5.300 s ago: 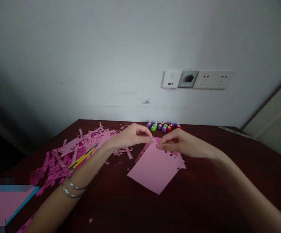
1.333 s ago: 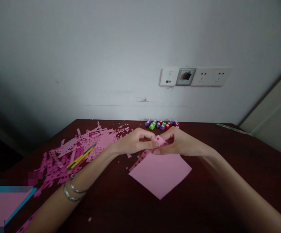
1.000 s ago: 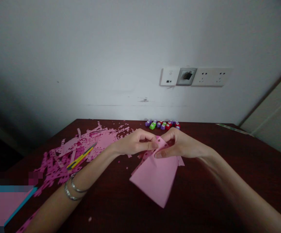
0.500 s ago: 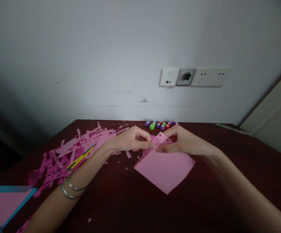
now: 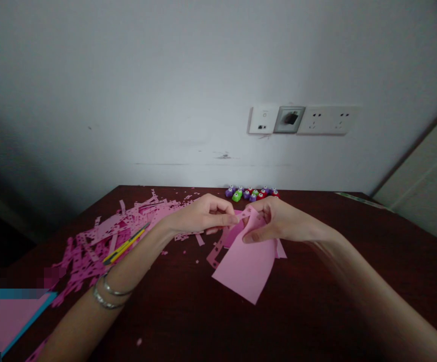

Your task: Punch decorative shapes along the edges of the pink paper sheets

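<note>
A sheet of pink paper (image 5: 246,274) hangs tilted between my hands above the dark table. My right hand (image 5: 274,221) pinches its upper part, thumb in front. Small punched holes show along the paper's top edge. My left hand (image 5: 212,213) is closed, thumb and forefinger pinching a narrow pink strip with holes (image 5: 213,255) at the sheet's upper left. Part of that strip hangs down beside the sheet. Behind the hands, several small purple, green and red craft punches (image 5: 253,194) stand at the table's back edge.
A heap of punched pink paper scraps (image 5: 93,246) covers the table's left side. On it lies a yellow utility knife (image 5: 125,245). Pink sheets on a blue-edged board (image 5: 29,322) lie at the lower left. A ruler-like strip (image 5: 361,200) rests at the back right.
The pink sheet has turned and swung, now hanging narrower and more upright. The punched strip has come apart from its left side and hangs beside it. Both hands stay nearly in place.
</note>
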The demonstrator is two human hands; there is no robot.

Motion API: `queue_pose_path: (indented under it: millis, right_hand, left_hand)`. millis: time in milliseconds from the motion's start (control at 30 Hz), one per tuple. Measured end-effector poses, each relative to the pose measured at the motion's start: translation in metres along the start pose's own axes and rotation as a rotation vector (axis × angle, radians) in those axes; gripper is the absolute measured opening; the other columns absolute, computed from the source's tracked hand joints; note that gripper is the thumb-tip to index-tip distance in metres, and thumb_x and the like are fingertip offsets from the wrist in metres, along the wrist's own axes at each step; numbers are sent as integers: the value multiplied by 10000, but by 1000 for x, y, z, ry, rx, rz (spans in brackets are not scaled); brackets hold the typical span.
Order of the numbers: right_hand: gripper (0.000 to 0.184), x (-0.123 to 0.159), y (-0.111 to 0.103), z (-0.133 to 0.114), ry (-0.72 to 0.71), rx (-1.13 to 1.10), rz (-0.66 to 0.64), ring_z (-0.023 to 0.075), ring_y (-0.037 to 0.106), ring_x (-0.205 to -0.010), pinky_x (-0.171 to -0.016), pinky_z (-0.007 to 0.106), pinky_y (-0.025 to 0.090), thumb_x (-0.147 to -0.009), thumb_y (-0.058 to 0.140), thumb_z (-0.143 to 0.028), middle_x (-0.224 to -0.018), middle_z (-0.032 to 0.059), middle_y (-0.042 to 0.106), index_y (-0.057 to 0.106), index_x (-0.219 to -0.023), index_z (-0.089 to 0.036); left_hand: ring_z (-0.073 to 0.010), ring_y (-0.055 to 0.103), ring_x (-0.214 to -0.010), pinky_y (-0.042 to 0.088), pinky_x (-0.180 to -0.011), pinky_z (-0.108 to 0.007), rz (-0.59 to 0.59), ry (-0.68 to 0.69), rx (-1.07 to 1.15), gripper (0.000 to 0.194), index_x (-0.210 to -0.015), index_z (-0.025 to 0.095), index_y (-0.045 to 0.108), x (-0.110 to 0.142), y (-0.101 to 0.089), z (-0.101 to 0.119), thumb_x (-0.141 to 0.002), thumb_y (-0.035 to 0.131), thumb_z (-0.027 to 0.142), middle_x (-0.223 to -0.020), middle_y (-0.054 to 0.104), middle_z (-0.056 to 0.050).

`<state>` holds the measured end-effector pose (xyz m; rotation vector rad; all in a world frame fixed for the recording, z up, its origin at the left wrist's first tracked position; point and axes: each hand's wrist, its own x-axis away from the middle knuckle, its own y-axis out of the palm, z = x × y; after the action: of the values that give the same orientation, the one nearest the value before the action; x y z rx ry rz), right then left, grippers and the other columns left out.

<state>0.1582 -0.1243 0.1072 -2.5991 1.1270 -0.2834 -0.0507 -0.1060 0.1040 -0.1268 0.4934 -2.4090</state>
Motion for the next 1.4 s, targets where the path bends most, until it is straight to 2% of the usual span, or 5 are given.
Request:
queue_pose_path:
  millis: [367,567,867,1100,1400]
  right_hand:
    - [246,3,-13,9,54,180,20,78,487,-501,-398,174,341,-728,615,-379,-630,6,557,619,-752,-134]
    - [230,2,-6,6,-12,231,-70,60,435,-499,-404,166,304,-758,592,-373,-619,-19,519,615,-754,-145]
    - [280,3,1,2,-43,206,-101,54,386,-481,-403,173,275,-787,557,-416,-589,-32,484,607,-777,-141]
    - [388,4,-1,5,-70,206,182,78,433,-499,-418,199,322,-841,441,-480,-607,2,511,578,-725,-136]
    - [353,-4,-2,7,-150,210,250,112,510,-602,-516,233,396,-838,471,-447,-739,42,612,643,-828,-140]
  left_hand:
    - [-81,467,-585,356,-524,-203,-63,-26,-237,257,-739,132,614,5,-20,-2,-760,581,386,-654,553,-8]
    - [-74,457,-560,355,-506,-200,37,-22,-263,278,-851,137,627,0,-12,-3,-778,549,394,-701,573,-10]
    - [-60,413,-486,342,-456,-191,-9,-45,-164,262,-769,138,591,1,-3,-1,-779,543,395,-594,494,32]
    - [-78,438,-559,333,-528,-209,487,27,-379,289,-658,137,574,-4,2,-4,-778,539,397,-597,533,6]
    - [-91,468,-604,358,-556,-215,251,-5,-298,256,-720,133,609,-3,2,-5,-732,582,388,-659,571,-10]
